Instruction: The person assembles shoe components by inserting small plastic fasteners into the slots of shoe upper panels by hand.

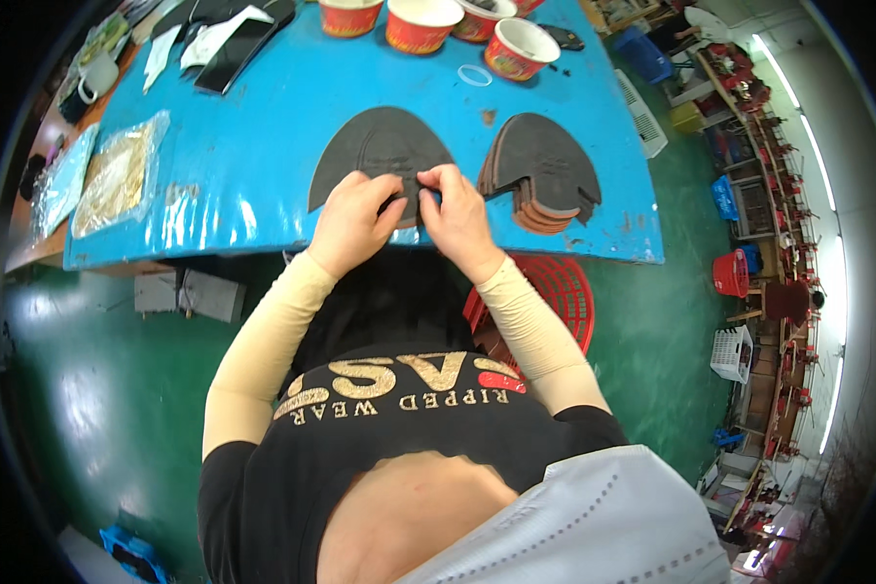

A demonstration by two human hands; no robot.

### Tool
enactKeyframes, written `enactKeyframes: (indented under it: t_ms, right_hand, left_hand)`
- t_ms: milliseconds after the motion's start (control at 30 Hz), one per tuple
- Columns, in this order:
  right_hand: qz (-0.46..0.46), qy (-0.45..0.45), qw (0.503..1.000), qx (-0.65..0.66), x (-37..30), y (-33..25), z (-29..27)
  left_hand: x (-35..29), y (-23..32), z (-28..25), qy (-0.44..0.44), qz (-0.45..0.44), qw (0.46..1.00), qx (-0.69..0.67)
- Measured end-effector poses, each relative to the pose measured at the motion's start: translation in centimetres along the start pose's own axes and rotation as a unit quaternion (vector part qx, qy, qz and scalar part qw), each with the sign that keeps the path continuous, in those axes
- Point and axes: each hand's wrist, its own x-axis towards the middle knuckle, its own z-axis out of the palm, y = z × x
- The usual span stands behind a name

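Observation:
A dark grey, round-topped leather-like piece (380,141) lies at the table's near edge. It has curved lines and pressed marks on its face. My left hand (358,222) is closed, its fingertips pinched together at the piece's lower middle. My right hand (457,219) mirrors it close by, fingers bent and closed at the same part. What lies directly under the fingertips is mostly hidden. Just right of my right hand rests a stack of similar dark pieces (547,161) with brown edges and a notched lower side.
Red-and-white paper tubs (521,51) stand along the far side of the blue table (253,146), near a clear ring (475,75). A phone (234,58) lies far left, a plastic-wrapped packet (122,175) nearer. Below the edge sits a red basket (565,292).

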Motion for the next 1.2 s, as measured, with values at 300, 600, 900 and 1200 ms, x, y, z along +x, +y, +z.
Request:
enactKeyframes:
  t_ms: [300, 600, 900, 1200]
  right_hand:
    - [0.143, -0.007, 0.901, 0.41, -2.2, -4.8, -0.3]
    - [0.092, -0.038, 0.962, 0.253, -4.1, -5.6, -0.7]
    - [0.302, -0.142, 0.742, 0.582, -3.3, -5.9, -1.5]
    - [0.342, -0.166, 0.688, 0.618, -2.5, -5.7, -1.4]
  left_hand:
    - [-2.7, 3.5, -0.5, 0.073, -0.258, 0.847, -0.459]
    - [-5.0, 2.8, -0.1, 0.033, -0.263, 0.856, -0.445]
    - [-4.9, 3.4, -2.8, 0.021, -0.193, 0.911, -0.363]
    - [-4.4, 2.5, -3.2, -0.009, -0.186, 0.927, -0.325]
